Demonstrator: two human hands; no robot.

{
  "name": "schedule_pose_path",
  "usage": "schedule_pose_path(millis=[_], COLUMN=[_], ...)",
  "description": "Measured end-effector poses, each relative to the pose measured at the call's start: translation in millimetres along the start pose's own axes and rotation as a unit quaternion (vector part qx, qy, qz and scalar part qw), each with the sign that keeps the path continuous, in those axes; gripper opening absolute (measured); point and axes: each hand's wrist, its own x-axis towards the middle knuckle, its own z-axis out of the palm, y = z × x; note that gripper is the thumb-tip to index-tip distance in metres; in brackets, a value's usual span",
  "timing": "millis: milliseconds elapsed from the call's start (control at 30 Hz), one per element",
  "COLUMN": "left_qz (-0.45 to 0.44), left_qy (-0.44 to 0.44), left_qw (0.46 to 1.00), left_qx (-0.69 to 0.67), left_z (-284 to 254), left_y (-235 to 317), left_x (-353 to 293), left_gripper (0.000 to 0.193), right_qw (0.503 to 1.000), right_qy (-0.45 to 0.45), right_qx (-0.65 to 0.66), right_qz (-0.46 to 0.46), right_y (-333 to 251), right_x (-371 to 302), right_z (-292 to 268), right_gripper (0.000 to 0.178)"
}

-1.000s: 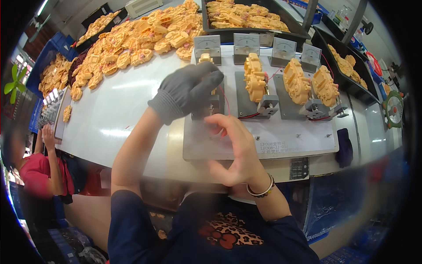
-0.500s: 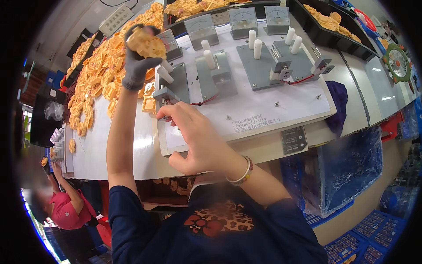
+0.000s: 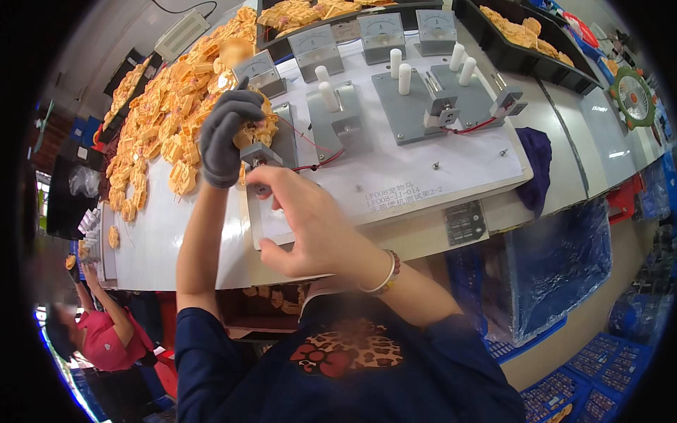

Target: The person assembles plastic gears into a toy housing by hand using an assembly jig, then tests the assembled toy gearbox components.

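My left hand (image 3: 227, 134), in a grey glove, is closed on a yellow-orange plastic shell part (image 3: 264, 132). It holds the part down at the leftmost grey test fixture (image 3: 285, 141), whose white pegs are now hidden. My bare right hand (image 3: 314, 222) wears bracelets and has its thumb held apart from the fingers. Its fingertips touch the metal bracket (image 3: 259, 156) at the fixture's near end; what the tips do beneath is partly hidden. Red and black wires (image 3: 317, 166) run from this fixture toward the second grey fixture (image 3: 334, 120).
Two more pegged fixtures (image 3: 407, 106) stand right on the white board (image 3: 395, 173), with several dial meters (image 3: 315, 51) behind. A heap of yellow-orange parts (image 3: 166, 116) covers the left. Black trays (image 3: 525, 53), a purple cloth (image 3: 534, 166) and a green fan (image 3: 632, 99) surround the board. A co-worker (image 3: 106, 331) sits far left.
My left hand has brought the shell part down and nearer, from above the fixture onto it, covering the pegs. My right hand stays at the bracket, slightly shifted.
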Motion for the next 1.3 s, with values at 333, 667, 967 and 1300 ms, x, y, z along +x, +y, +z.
schedule_pose_path(millis=[333, 667, 967, 1300], left_qz=[-0.654, -0.709, -0.794, 0.062], left_qy=[-0.024, -0.216, 0.218, -0.382], left_qw=[0.738, 0.547, 0.509, 0.904], left_qx=[0.163, 0.389, 0.251, 0.182], left_z=[-89, -162, -174, 53], left_y=[-211, -290, -270, -91], left_x=[-326, -552, -420, -68], left_gripper=[0.022, 0.051, 0.029, 0.017], right_qw=[0.999, 0.986, 0.988, 0.946], right_qy=[0.003, 0.001, 0.038, 0.006], right_qx=[-0.048, -0.143, -0.114, -0.322], right_qz=[-0.023, -0.085, -0.1, 0.039], right_y=[17, 8, 31, -16], right_x=[1, -6, -5, -13], right_z=[1, 6, 8, -56], right_gripper=[0.063, 0.054, 0.057, 0.015])
